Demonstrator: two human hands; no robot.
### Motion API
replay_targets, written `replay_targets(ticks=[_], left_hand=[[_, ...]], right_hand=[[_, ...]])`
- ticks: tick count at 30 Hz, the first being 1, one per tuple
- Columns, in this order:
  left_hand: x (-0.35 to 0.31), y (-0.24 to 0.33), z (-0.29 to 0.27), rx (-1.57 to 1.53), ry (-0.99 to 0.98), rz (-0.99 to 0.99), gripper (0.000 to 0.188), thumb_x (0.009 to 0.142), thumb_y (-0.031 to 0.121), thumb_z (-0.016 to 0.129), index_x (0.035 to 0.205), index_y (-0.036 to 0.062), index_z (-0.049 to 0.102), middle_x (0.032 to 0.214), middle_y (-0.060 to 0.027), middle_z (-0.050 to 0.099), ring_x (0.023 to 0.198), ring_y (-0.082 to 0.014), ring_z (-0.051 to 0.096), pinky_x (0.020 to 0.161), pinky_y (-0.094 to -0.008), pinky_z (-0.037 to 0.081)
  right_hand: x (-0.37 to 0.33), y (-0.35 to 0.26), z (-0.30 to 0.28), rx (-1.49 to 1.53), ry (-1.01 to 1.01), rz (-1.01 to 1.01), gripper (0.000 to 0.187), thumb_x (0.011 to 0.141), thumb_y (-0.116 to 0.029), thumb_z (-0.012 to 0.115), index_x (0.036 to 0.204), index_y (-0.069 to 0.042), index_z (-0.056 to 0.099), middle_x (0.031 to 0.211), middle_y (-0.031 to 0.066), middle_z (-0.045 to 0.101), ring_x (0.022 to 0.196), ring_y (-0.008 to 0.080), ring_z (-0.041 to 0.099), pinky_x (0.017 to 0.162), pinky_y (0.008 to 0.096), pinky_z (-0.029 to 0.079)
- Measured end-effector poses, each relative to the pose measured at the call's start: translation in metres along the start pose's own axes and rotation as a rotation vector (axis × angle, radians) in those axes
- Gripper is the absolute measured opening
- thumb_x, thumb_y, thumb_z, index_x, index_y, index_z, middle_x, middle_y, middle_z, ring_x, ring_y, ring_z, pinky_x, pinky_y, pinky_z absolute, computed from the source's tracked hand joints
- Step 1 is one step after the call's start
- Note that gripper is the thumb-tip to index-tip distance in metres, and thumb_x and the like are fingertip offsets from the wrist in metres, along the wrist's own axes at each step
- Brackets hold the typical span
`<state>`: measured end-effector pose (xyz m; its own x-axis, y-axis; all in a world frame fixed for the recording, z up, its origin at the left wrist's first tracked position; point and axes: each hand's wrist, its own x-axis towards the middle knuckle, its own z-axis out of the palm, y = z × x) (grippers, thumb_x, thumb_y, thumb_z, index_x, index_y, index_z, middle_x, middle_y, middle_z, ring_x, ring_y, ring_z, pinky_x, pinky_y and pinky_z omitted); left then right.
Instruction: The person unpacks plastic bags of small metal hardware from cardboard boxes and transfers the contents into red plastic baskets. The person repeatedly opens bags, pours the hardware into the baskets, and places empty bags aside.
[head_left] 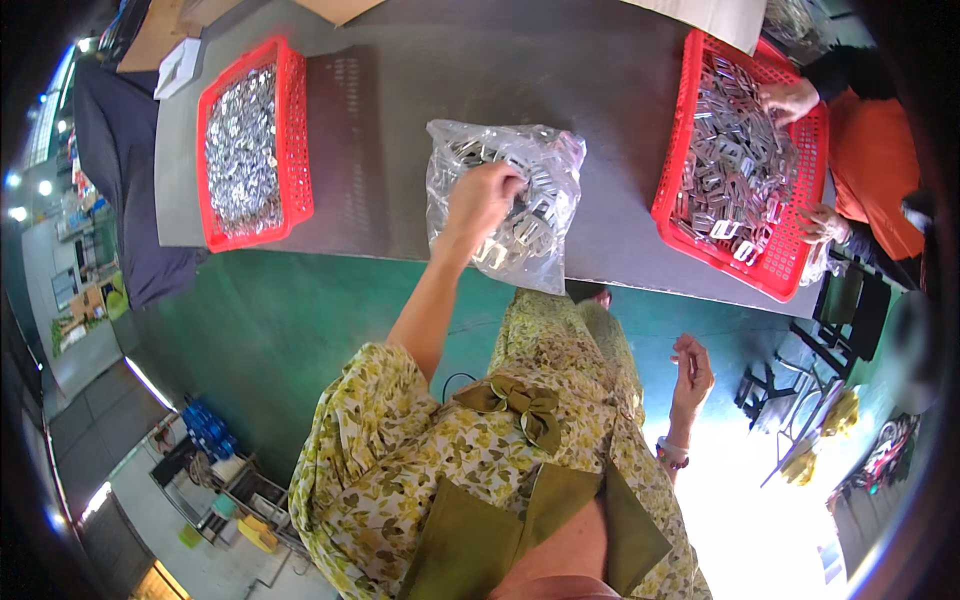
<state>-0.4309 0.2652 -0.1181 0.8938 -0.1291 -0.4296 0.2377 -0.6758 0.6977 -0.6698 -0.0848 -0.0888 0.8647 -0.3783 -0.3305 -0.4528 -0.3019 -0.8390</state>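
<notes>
A clear plastic bag (546, 262) filled with flat, slotted silver metal pieces, like buckles, lies at the near edge of the table. My left hand (484, 203) is over the middle of the bag with its fingers curled closed. Whatever they grip is hidden beneath them. My right hand (692, 374) hangs off the table at my right side, fingers loosely bent and apart, with nothing seen in it. The nearest container to it is a red basket (672, 190) heaped with similar slotted metal pieces.
Another red basket (295, 140) with small shiny metal parts stands at the left of the grey table (380, 90). Across the right basket, a co-worker's hand (790, 101) reaches into the pieces; the other hand (824, 224) is at its rim. Cardboard (335, 8) lies at the far edge.
</notes>
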Motion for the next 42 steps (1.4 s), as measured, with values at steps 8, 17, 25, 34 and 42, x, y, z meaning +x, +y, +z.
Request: replay_targets(ticks=[8,17,25,34,42], left_hand=[[0.016,0.06,-0.063,0.188,0.119,0.018,0.062,0.093,0.055,0.047,0.102,-0.0028,0.066,0.097,-0.022,0.068,0.098,-0.0367,0.065,0.087,-0.0424,0.049],[0.097,0.06,-0.019,0.915,-0.241,0.002,0.034,0.072,0.021,0.078,0.097,0.0002,0.068,0.104,-0.0227,0.067,0.102,-0.0379,0.064,0.087,-0.0458,0.052],[0.053,0.076,0.017,1.085,0.036,0.359,0.014,0.08,0.001,0.057,0.083,0.001,0.071,0.085,-0.0204,0.069,0.092,-0.0362,0.067,0.079,-0.0443,0.054],[0.068,0.063,0.023,1.223,0.162,0.804,0.011,0.075,0.003,0.062,0.084,0.0028,0.069,0.088,-0.0157,0.067,0.091,-0.0291,0.062,0.08,-0.038,0.052],[0.06,0.089,-0.039,0.897,0.311,0.761,0.017,0.089,0.016,0.056,0.088,0.0022,0.065,0.079,-0.0158,0.061,0.083,-0.0333,0.061,0.074,-0.0454,0.047]], right_hand=[[-0.004,-0.01,0.014,-0.08,-0.052,-0.194,0.019,0.095,-0.003,0.051,0.11,0.0,0.062,0.086,0.01,0.067,0.08,0.0157,0.066,0.071,0.0275,0.052],[0.026,-0.02,0.06,-0.066,-0.112,-0.409,0.019,0.089,0.0,0.058,0.106,-0.002,0.065,0.09,0.0126,0.068,0.08,0.0257,0.069,0.07,0.0323,0.053],[0.076,-0.042,0.089,-0.039,-0.233,-0.633,0.023,0.086,-0.004,0.057,0.108,-0.004,0.062,0.082,0.015,0.066,0.072,0.035,0.064,0.066,0.0413,0.052],[0.209,-0.045,0.216,-0.283,-0.2,-0.746,0.035,0.086,-0.023,0.064,0.121,-0.015,0.061,0.105,0.0095,0.065,0.11,0.0267,0.054,0.096,0.0471,0.038],[0.251,-0.032,0.25,-0.098,-0.556,-0.631,0.015,0.081,-0.015,0.065,0.09,-0.005,0.071,0.09,0.0128,0.069,0.083,0.0264,0.065,0.074,0.0395,0.051]])
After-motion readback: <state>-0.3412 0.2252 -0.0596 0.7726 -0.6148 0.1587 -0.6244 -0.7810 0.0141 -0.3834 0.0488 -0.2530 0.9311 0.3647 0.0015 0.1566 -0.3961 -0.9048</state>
